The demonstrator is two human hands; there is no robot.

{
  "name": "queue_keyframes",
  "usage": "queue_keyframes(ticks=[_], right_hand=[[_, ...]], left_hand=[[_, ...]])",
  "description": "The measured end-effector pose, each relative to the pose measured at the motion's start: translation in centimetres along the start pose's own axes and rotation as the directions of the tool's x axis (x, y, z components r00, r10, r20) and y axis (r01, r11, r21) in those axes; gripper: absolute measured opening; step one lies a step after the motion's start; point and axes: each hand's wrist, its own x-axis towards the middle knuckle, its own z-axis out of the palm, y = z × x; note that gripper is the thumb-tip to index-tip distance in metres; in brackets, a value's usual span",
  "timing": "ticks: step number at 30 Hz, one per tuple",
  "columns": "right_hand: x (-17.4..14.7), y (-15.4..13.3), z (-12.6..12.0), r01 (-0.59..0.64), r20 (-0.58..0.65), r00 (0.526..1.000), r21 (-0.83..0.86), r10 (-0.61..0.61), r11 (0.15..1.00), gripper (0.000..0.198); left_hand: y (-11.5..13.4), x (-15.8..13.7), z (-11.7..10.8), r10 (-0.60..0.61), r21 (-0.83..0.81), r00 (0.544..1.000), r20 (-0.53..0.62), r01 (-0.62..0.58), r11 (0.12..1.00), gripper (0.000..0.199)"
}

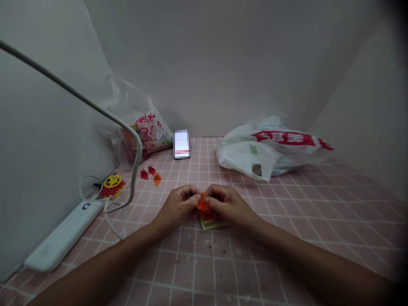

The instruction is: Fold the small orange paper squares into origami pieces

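An orange piece of paper (202,205), small and partly folded, is pinched between my two hands over the middle of the table. My left hand (182,206) is closed on its left edge, thumb toward me. Opposite it, my right hand (228,206) grips the right edge the same way, the thumbs close together. Just beneath lies a small stack of coloured paper (212,224), with yellow-green showing at its front; my right hand hides part of it. Farther back on the left are two red folded paper pieces (144,174) and an orange one (157,179).
A pink tiled-pattern tabletop (191,272) spreads below. Plastic bags stand at back left (140,127) and lie at back right (270,146). A lit phone (181,144) leans by the wall. At left are a white power strip (63,238), yellow-red cutouts (112,185) and a grey cable (79,95).
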Motion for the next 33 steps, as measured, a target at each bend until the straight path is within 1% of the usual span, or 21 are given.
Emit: queue_keyframes(ticks=[2,5,9,15,20,24,27,29,33], right_hand=[[-0.03,-0.06,-0.04,0.005,0.008,1.000,0.004,-0.005,1.000,0.017],[-0.01,-0.09,-0.05,0.020,-0.003,1.000,-0.005,-0.020,1.000,0.017],[0.06,0.01,-0.05,0.059,-0.025,0.998,-0.051,-0.060,0.997,0.015],[0.13,0.33,-0.05,0.084,-0.029,0.996,-0.080,-0.086,0.993,0.014],[0.20,0.68,-0.06,0.098,-0.050,0.993,-0.153,-0.107,0.983,0.014],[0.20,0.72,0.02,0.110,-0.064,0.990,-0.202,-0.125,0.973,0.014],[0.09,0.53,0.06,0.117,-0.058,0.990,-0.197,-0.131,0.973,0.014],[0.02,0.36,-0.01,0.124,-0.031,0.991,-0.174,-0.132,0.977,0.014],[0.05,0.11,-0.39,0.137,0.001,0.990,-0.116,-0.138,0.984,0.017]], left_hand=[[-0.08,-0.03,-0.09,-0.006,-0.027,1.000,0.013,0.006,1.000,0.022],[-0.28,-0.13,-0.22,0.024,-0.064,1.000,0.017,-0.023,0.998,0.020],[-0.35,-0.15,-0.24,0.041,-0.044,0.999,-0.014,-0.041,0.998,0.020],[-0.08,0.08,-0.22,-0.001,-0.015,1.000,-0.015,0.000,1.000,0.020],[-0.23,0.08,-0.23,0.020,0.014,1.000,-0.009,-0.019,1.000,0.019],[-0.26,0.08,-0.15,0.023,0.007,1.000,-0.009,-0.023,1.000,0.020],[-0.21,0.12,-0.14,0.031,0.036,0.999,-0.010,-0.031,0.999,0.019],[-0.18,0.14,-0.16,0.038,0.048,0.999,-0.011,-0.037,0.998,0.018],[-0.21,0.10,-0.21,0.018,0.023,1.000,0.015,-0.018,1.000,0.017]])
